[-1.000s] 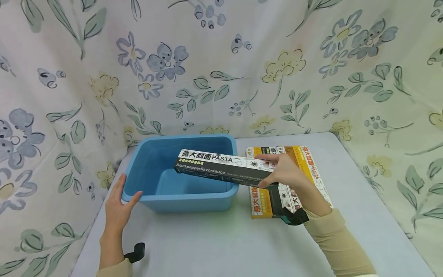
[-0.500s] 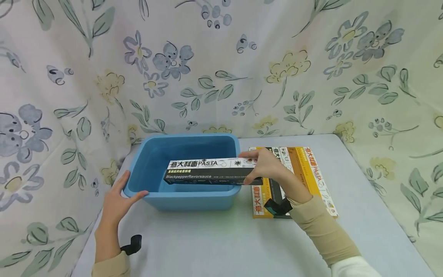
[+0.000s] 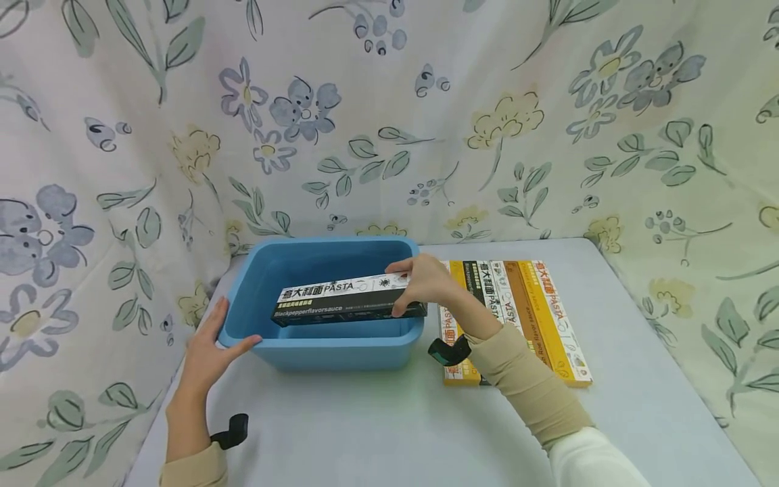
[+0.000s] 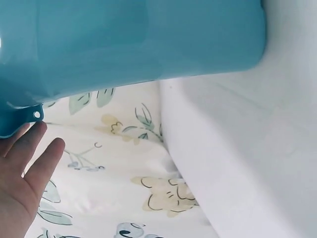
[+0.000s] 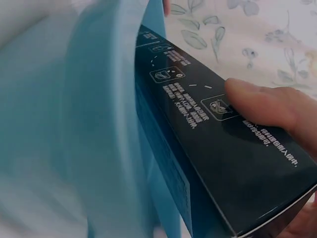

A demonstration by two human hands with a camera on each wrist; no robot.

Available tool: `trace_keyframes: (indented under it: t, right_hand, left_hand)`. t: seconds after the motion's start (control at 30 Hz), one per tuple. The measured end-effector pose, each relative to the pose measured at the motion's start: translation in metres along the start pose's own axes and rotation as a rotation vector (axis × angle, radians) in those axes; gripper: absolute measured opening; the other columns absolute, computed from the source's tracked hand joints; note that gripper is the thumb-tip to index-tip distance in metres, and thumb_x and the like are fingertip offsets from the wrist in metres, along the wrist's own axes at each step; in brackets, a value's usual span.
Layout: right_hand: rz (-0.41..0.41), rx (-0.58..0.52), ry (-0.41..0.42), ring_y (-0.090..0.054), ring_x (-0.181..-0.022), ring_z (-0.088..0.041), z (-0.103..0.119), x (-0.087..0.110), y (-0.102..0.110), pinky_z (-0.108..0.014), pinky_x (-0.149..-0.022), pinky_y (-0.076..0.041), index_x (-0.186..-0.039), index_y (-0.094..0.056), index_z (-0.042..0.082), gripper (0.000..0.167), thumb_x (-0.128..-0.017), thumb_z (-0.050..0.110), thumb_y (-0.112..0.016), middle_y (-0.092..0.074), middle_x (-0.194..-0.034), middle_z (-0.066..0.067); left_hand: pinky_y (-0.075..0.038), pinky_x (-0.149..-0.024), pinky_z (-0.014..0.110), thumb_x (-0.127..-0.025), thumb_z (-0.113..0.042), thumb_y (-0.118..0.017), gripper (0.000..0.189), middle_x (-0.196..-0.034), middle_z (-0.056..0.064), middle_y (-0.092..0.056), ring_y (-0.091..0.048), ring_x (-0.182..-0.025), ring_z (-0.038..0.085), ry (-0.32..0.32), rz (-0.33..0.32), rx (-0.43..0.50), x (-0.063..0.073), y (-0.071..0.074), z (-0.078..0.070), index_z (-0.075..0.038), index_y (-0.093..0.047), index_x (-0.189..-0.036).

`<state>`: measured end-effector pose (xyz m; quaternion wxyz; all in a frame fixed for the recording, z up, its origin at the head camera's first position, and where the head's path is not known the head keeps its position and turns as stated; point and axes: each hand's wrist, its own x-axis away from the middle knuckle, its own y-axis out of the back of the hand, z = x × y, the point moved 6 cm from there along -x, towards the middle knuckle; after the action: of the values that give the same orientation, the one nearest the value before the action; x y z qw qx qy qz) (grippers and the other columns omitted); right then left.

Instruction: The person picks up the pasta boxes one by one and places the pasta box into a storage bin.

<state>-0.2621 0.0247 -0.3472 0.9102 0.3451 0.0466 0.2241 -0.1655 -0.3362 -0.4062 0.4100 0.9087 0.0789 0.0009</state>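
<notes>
My right hand point(image 3: 427, 280) pinches a slim black-and-white cardboard box point(image 3: 341, 299), long axis pointing left, my spread left hand point(image 3: 205, 355) touching the blue plastic bin point(image 3: 341, 356).

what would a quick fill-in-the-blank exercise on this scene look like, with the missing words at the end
1. The right hand holds a box whose white strip bears the capitalised English word ____.
2. The left hand touches a ____ plastic bin.
3. In the head view, the other boxes lie on the table to the ____ of the bin.

Missing words: PASTA; blue; right.
</notes>
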Motion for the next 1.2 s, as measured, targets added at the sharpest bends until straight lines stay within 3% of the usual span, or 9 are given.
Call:
trace_keyframes:
  t: [0.23, 0.43, 0.6, 0.83, 1.07, 1.2]
  right_hand:
    - [0.042, 0.05, -0.032, -0.06, -0.084, -0.016, 0.015, -0.018, -0.026, -0.023, -0.059, -0.048, -0.122, -0.069, 0.007, 0.073, -0.053, 0.012, -0.092, -0.071, -0.112, -0.006]
    - [0.066, 0.157, -0.074, -0.052, -0.068, -0.015, 0.027, -0.026, -0.042, -0.023, -0.046, -0.032, -0.12, -0.071, 0.015, 0.069, -0.055, 0.018, -0.094, -0.07, -0.116, -0.002]
    - [0.084, 0.215, -0.097, -0.055, -0.07, -0.014, 0.034, -0.032, -0.051, -0.022, -0.046, -0.039, -0.119, -0.071, 0.016, 0.069, -0.055, 0.022, -0.095, -0.071, -0.109, 0.0]
    - [0.141, 0.302, -0.128, -0.053, -0.067, -0.015, 0.048, -0.044, -0.062, -0.023, -0.044, -0.035, -0.117, -0.072, 0.022, 0.064, -0.058, 0.025, -0.094, -0.068, -0.119, 0.005]
    - [0.166, 0.376, -0.148, -0.053, -0.069, -0.015, 0.06, -0.053, -0.074, -0.024, -0.048, -0.042, -0.115, -0.071, 0.021, 0.06, -0.059, 0.023, -0.093, -0.068, -0.107, 0.007]
    - [0.174, 0.411, -0.135, -0.056, -0.073, -0.016, 0.063, -0.054, -0.076, -0.025, -0.052, -0.045, -0.117, -0.07, 0.02, 0.062, -0.06, 0.024, -0.093, -0.067, -0.11, 0.005]
  left_hand:
    - [-0.019, -0.103, 0.075, -0.081, -0.042, -0.075, 0.107, -0.161, 0.016, -0.005, -0.009, -0.143, 0.05, -0.003, 0.058, -0.001, -0.003, -0.001, 0.0, -0.016, -0.005, -0.157]
    - [-0.019, -0.102, 0.075, -0.082, -0.042, -0.074, 0.106, -0.161, 0.017, -0.005, -0.009, -0.142, 0.051, 0.024, 0.07, 0.0, -0.003, -0.003, 0.002, -0.017, -0.004, -0.157]
    - [-0.021, -0.102, 0.075, -0.082, -0.041, -0.074, 0.105, -0.16, 0.019, -0.007, -0.011, -0.141, 0.052, 0.031, 0.072, -0.005, -0.002, -0.002, 0.003, -0.016, -0.005, -0.157]
    - [-0.024, -0.101, 0.074, -0.081, -0.041, -0.076, 0.107, -0.16, 0.02, -0.008, -0.015, -0.14, 0.053, 0.021, 0.052, -0.016, -0.001, 0.001, 0.003, -0.015, -0.006, -0.157]
    - [-0.023, -0.103, 0.073, -0.08, -0.041, -0.076, 0.107, -0.159, 0.021, -0.01, -0.015, -0.141, 0.052, 0.019, 0.047, -0.025, 0.001, 0.002, 0.003, -0.013, -0.007, -0.157]
    - [-0.022, -0.103, 0.072, -0.081, -0.041, -0.076, 0.107, -0.16, 0.02, -0.009, -0.014, -0.142, 0.05, 0.017, 0.057, -0.014, 0.0, 0.001, 0.002, -0.013, -0.007, -0.157]
